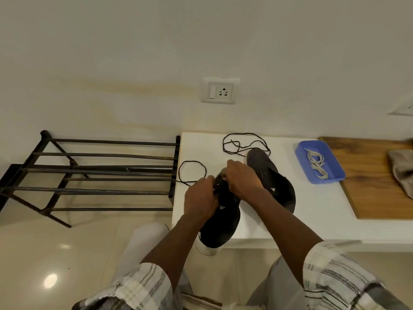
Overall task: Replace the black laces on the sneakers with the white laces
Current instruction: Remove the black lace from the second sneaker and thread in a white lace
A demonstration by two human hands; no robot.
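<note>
Left hand (201, 199), right hand (242, 182) grip near sneaker (223, 227) (lace (192, 162) trailing)

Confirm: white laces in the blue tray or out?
In. The white laces lie in a loose heap inside the blue tray; none hangs over its rim.

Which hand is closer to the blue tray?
Right. The right hand grips the near sneaker, left of the blue tray; the left hand grips the same sneaker, farther from the tray.

Black metal rack (100, 172) left; wall socket (220, 91); wooden board (368, 180), cloth (402, 168) right.
</note>
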